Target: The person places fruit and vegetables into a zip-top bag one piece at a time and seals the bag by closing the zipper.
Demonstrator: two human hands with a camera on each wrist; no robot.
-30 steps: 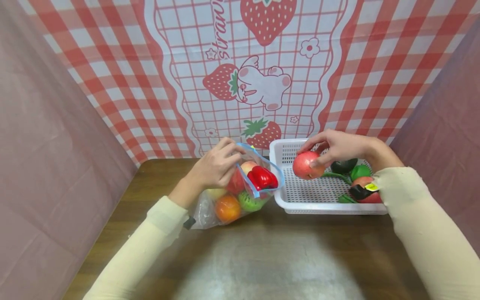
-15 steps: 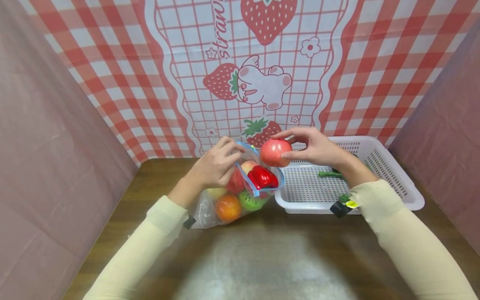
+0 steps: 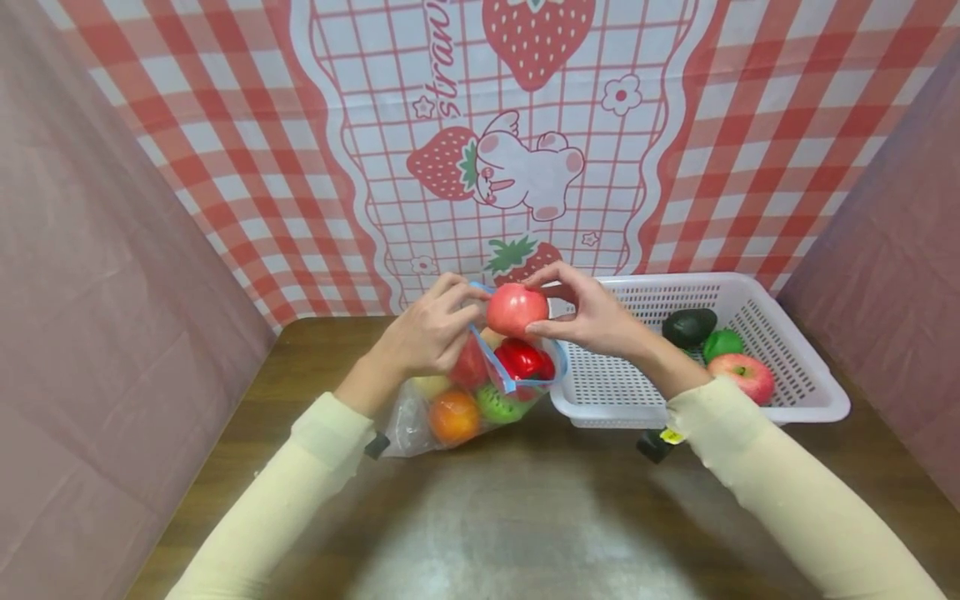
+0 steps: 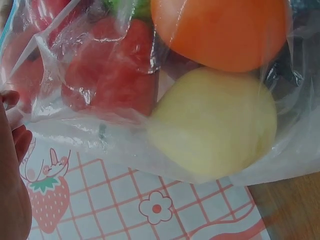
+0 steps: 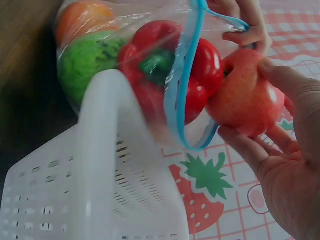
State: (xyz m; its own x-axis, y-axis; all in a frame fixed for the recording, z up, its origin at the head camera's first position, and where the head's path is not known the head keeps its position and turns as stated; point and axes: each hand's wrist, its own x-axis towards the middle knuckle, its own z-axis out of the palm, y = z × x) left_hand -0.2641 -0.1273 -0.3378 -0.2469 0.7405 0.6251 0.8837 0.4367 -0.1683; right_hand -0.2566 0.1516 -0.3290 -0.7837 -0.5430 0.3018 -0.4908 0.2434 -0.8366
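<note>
My left hand (image 3: 438, 325) pinches the blue-edged rim of a clear zip bag (image 3: 408, 425), holding its mouth open toward the right. Inside lie a red bell pepper (image 5: 155, 60) near the mouth, an orange (image 3: 454, 417), a green fruit with dark marks (image 5: 87, 60) and a pale yellow round item (image 4: 215, 122). Between the thumb and fingers of my right hand (image 3: 588, 312) is a round red fruit (image 3: 517, 310), right at the bag's mouth and just above the pepper. In the right wrist view, this fruit (image 5: 247, 95) overlaps the pepper's edge; whether they touch is unclear.
A white perforated basket (image 3: 813, 392) stands right of the bag, its left end close against it. In it are an avocado (image 3: 688, 327), a green item (image 3: 722, 343) and a red apple (image 3: 741, 377). A strawberry-print cloth (image 3: 525, 167) hangs behind the wooden table (image 3: 525, 517).
My right hand has carried the round red fruit leftward from above the basket to the bag's mouth. The left hand has stayed at the bag's rim.
</note>
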